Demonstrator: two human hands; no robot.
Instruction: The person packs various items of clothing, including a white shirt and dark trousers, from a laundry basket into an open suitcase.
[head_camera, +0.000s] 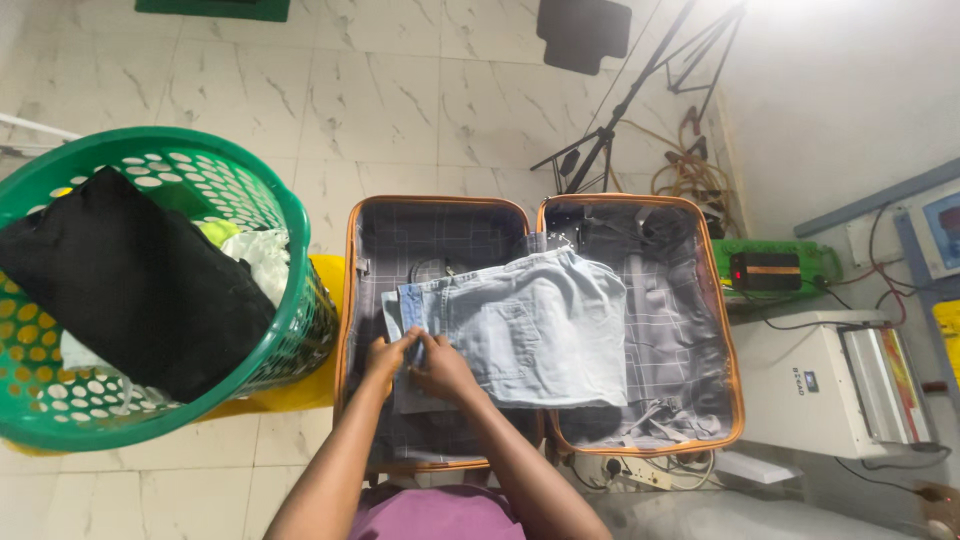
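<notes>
A pair of pale, washed-out blue denim shorts (530, 325) lies spread across an open orange-trimmed suitcase with grey checked lining (690, 330), draped over the hinge ridge so that the waistband sits in the left half and the legs reach into the right half. The cloth is soft and faded, with a back pocket and seams showing, and the waistband edge near the hands is darker blue.

Both hands meet at that waistband corner. The left hand (385, 352) has its fingers curled closed, pinching the denim edge; the right hand (443, 368) is just beside it, touching it, fingers bent down and gripping the same fold. The shorts stretch away from the fingertips, up and to the right, with a paler folded cloth (400, 395) lying beneath the hands.

Just left of the suitcase stands a round green plastic laundry basket with perforated sides (290, 300), holding a black garment (130, 280) and white cloth (262, 255). A white boxy machine (800, 385) sits to the right.
</notes>
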